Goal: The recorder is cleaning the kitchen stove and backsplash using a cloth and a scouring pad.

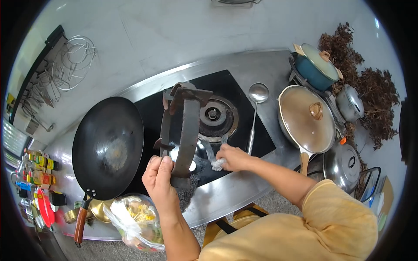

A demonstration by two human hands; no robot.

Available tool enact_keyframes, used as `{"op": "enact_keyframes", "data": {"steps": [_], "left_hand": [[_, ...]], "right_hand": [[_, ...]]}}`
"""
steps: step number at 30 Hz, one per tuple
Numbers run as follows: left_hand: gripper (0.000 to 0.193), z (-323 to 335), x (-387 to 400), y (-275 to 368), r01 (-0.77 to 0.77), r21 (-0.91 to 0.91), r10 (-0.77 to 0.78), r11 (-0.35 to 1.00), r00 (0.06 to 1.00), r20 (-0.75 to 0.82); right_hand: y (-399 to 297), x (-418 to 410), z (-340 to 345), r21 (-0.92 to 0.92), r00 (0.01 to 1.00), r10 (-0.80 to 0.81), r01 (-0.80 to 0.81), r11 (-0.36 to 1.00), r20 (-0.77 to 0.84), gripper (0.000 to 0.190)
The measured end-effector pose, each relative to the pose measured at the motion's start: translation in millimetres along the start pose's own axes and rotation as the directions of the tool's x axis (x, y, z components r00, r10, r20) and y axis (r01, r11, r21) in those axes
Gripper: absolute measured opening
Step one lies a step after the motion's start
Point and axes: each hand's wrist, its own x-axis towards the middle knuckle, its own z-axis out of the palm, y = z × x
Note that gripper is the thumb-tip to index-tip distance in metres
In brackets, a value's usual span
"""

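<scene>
My left hand grips the lower rim of a metal wok ring, a pan support with prongs, and holds it raised on its side above the black glass cooktop. My right hand is shut on a crumpled white cloth or wipe at the cooktop's front part, just below the gas burner. Wet-looking streaks lie between the cloth and the burner. Dark grime is on the steel counter below the ring. A steel ladle rests right of the burner, its handle towards me.
A black wok with a wooden handle stands at left, beside a plastic bag of food. At right are a lidded pan, a blue pot and a steel pot. Bottles stand far left; wire racks hang above.
</scene>
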Motion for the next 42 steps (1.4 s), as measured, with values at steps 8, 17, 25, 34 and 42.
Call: {"op": "enact_keyframes", "data": {"steps": [8, 17, 25, 34, 42], "left_hand": [[0.026, 36.8, 37.5, -49.2, -0.315, 0.491, 0.298, 0.812, 0.948, 0.116], [0.023, 37.0, 48.4, -82.8, 0.01, 0.159, -0.016, 0.987, 0.999, 0.036], [0.023, 49.0, 65.1, -87.7, -0.106, 0.42, 0.079, 0.902, 0.994, 0.081], [0.026, 86.7, 85.1, -122.4, -0.414, 0.733, 0.292, 0.54, 0.909, 0.299], [0.025, 109.4, 80.2, -149.2, -0.499, 0.784, 0.265, 0.369, 0.865, 0.425]], "right_hand": [[44.8, 9.2, -84.0, 0.188, 0.912, 0.189, -0.127, 0.974, -0.363, 0.025], [96.3, 127.1, -135.3, -0.045, 0.79, 0.008, -0.045, 0.998, -0.613, 0.034], [113.4, 155.0, -114.8, -0.173, 0.84, 0.192, -0.317, 0.932, -0.507, 0.027], [82.9, 81.4, -66.5, -0.174, 0.733, 0.337, -0.523, 0.834, -0.59, 0.025], [38.5, 24.0, 0.9, -0.411, 0.773, 0.102, -0.439, 0.799, -0.626, 0.019]]}}
